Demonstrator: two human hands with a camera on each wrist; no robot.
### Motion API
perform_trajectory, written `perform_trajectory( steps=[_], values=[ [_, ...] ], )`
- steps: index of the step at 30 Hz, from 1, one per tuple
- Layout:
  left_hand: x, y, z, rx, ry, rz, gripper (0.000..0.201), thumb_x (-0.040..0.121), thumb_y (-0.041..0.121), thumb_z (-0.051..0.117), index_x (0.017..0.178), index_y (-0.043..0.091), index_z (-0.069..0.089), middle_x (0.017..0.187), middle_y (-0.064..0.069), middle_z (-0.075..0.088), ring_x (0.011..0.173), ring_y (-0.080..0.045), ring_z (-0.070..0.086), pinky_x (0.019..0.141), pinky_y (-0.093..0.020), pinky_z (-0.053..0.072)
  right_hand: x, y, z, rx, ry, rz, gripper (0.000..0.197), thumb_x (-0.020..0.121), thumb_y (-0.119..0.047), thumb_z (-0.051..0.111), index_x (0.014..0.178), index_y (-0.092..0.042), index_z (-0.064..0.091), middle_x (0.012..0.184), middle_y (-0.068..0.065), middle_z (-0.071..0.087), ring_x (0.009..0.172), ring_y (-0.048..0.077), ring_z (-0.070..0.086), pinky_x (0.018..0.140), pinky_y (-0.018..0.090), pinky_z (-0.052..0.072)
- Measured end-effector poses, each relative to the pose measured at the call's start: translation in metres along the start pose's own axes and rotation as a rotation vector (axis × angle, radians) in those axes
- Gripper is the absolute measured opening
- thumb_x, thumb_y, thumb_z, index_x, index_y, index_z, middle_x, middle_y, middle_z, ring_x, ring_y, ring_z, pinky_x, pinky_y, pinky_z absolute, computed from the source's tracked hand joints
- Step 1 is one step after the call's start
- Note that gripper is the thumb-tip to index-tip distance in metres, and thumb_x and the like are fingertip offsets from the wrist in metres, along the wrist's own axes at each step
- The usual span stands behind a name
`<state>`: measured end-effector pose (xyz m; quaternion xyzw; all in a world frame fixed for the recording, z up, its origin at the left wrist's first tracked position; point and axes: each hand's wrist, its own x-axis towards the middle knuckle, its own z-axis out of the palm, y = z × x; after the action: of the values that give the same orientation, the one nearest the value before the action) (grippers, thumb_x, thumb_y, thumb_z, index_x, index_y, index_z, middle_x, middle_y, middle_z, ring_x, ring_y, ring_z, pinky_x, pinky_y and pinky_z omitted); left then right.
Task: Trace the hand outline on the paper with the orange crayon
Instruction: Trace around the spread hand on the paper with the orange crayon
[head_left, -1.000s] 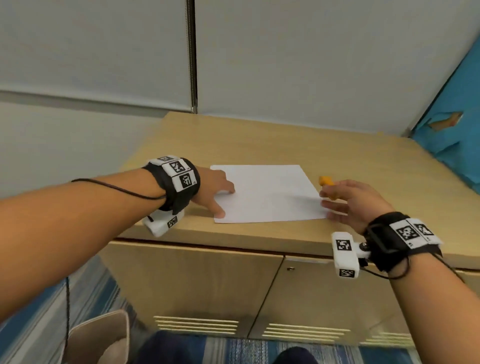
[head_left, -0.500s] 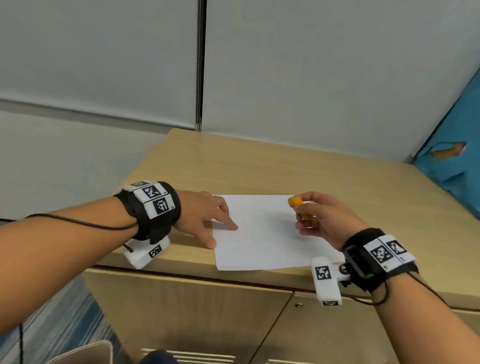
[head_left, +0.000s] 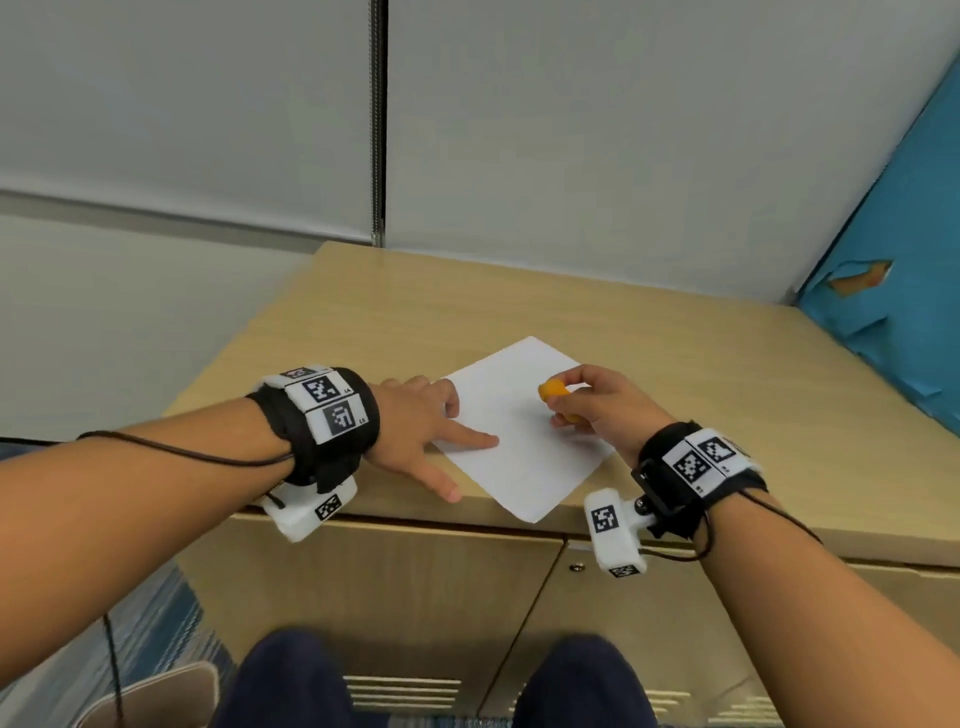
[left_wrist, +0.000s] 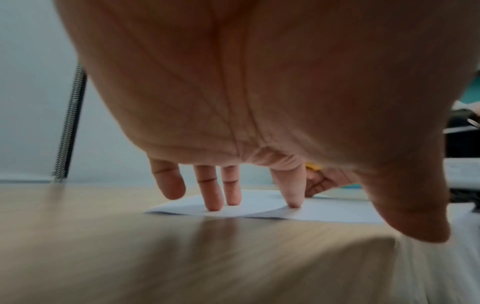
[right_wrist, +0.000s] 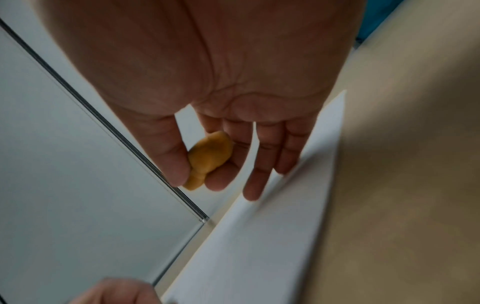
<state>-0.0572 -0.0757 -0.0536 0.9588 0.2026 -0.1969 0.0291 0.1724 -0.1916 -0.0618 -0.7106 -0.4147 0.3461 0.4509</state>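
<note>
A white sheet of paper (head_left: 519, 436) lies turned like a diamond on the wooden cabinet top (head_left: 467, 301), one corner over the front edge. My left hand (head_left: 431, 426) is spread, straight fingertips (left_wrist: 214, 205) pressing the paper's (left_wrist: 311, 211) left edge, thumb off the sheet. My right hand (head_left: 587, 405) hovers over the paper's right side and pinches a stubby orange crayon (head_left: 553, 391) between thumb and forefinger. The right wrist view shows the crayon (right_wrist: 207, 158) in that pinch, the other fingers brushing the paper (right_wrist: 259, 246).
The cabinet top ends at a front edge (head_left: 519, 525) just below the hands, with doors beneath. A grey wall (head_left: 571, 130) stands behind and a teal panel (head_left: 893, 322) at the right. My knees (head_left: 301, 680) show below.
The paper has rotated from square to a diamond angle. My right hand with the crayon moved left over the sheet. My left fingers slid further onto the paper.
</note>
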Motion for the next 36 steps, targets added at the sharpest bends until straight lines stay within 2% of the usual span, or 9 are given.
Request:
perform_trajectory(
  steps=[5, 9, 12, 15, 22, 26, 30, 33, 36],
  values=[
    [0.006, -0.024, -0.001, -0.166, 0.136, -0.075, 0.068, 0.090, 0.069, 0.046, 0.151, 0.046, 0.027, 0.148, 0.001, 0.029, 0.138, -0.028, 0.027, 0.114, -0.048, 0.025, -0.005, 0.001, 0.004, -0.100, -0.019, 0.002, 0.016, 0.090, -0.017, 0.074, 0.105, -0.013, 0.068, 0.085, 0.006, 0.068, 0.082, 0.021, 0.063, 0.095, 0.044, 0.055],
    [0.022, -0.037, -0.018, -0.108, 0.097, -0.158, 0.067, 0.095, 0.058, 0.050, 0.154, 0.040, 0.023, 0.158, -0.002, 0.023, 0.142, -0.033, 0.023, 0.117, -0.044, 0.019, 0.005, -0.010, 0.003, -0.179, -0.084, 0.001, 0.021, 0.092, -0.018, 0.073, 0.111, -0.011, 0.069, 0.089, 0.008, 0.069, 0.085, 0.020, 0.066, 0.093, 0.042, 0.057],
    [0.032, -0.036, -0.028, -0.065, 0.047, -0.134, 0.076, 0.093, 0.058, 0.054, 0.156, 0.040, 0.015, 0.166, 0.000, 0.005, 0.149, -0.032, 0.012, 0.118, -0.045, 0.011, 0.016, -0.018, 0.003, -0.214, -0.106, -0.016, 0.021, 0.093, -0.020, 0.072, 0.112, -0.013, 0.068, 0.092, 0.007, 0.069, 0.084, 0.019, 0.068, 0.075, 0.029, 0.054],
    [0.043, -0.041, -0.032, -0.050, -0.016, -0.078, 0.085, 0.092, 0.061, 0.053, 0.157, 0.038, 0.004, 0.166, 0.003, -0.012, 0.152, -0.026, -0.002, 0.119, -0.043, 0.001, 0.027, -0.024, 0.008, -0.226, -0.133, -0.024, 0.024, 0.093, -0.023, 0.072, 0.113, -0.011, 0.066, 0.086, 0.006, 0.068, 0.080, 0.021, 0.068, 0.076, 0.034, 0.053],
    [0.061, -0.057, -0.020, -0.131, -0.113, -0.024, 0.106, 0.074, 0.078, 0.062, 0.148, 0.055, -0.011, 0.162, 0.015, -0.022, 0.149, -0.030, -0.020, 0.112, -0.068, -0.002, 0.056, -0.030, 0.036, -0.211, -0.256, -0.039, 0.025, 0.090, -0.024, 0.077, 0.108, -0.008, 0.069, 0.070, 0.000, 0.064, 0.063, 0.020, 0.062, 0.060, 0.030, 0.052],
    [0.056, -0.044, -0.022, -0.117, -0.128, -0.027, 0.101, 0.082, 0.067, 0.061, 0.152, 0.048, -0.009, 0.161, 0.009, -0.027, 0.147, -0.030, -0.027, 0.112, -0.063, -0.008, 0.066, -0.030, 0.051, -0.180, -0.321, -0.002, 0.022, 0.093, -0.018, 0.072, 0.107, -0.002, 0.067, 0.074, 0.008, 0.063, 0.064, 0.024, 0.063, 0.065, 0.033, 0.054],
    [0.057, -0.046, -0.015, -0.080, -0.144, -0.088, 0.106, 0.080, 0.075, 0.057, 0.150, 0.047, -0.018, 0.159, 0.011, -0.032, 0.146, -0.031, -0.029, 0.111, -0.066, -0.007, 0.075, -0.029, 0.054, -0.228, -0.314, 0.031, 0.012, 0.093, -0.014, 0.069, 0.102, -0.006, 0.064, 0.074, 0.011, 0.064, 0.066, 0.027, 0.060, 0.064, 0.035, 0.048],
    [0.060, -0.049, -0.011, -0.091, -0.146, -0.101, 0.111, 0.076, 0.079, 0.056, 0.149, 0.047, -0.022, 0.157, 0.015, -0.034, 0.145, -0.028, -0.032, 0.111, -0.066, -0.008, 0.078, -0.023, 0.051, -0.243, -0.284, 0.023, 0.020, 0.094, -0.016, 0.068, 0.105, 0.000, 0.063, 0.073, 0.010, 0.068, 0.064, 0.026, 0.059, 0.062, 0.035, 0.046],
    [0.060, -0.050, -0.010, -0.096, -0.145, -0.112, 0.112, 0.075, 0.081, 0.056, 0.147, 0.050, -0.023, 0.156, 0.017, -0.035, 0.145, -0.027, -0.033, 0.111, -0.065, -0.009, 0.079, -0.017, 0.051, -0.283, -0.257, 0.001, 0.021, 0.089, -0.024, 0.072, 0.102, -0.009, 0.065, 0.071, 0.005, 0.071, 0.063, 0.024, 0.063, 0.068, 0.038, 0.048]
  ],
)
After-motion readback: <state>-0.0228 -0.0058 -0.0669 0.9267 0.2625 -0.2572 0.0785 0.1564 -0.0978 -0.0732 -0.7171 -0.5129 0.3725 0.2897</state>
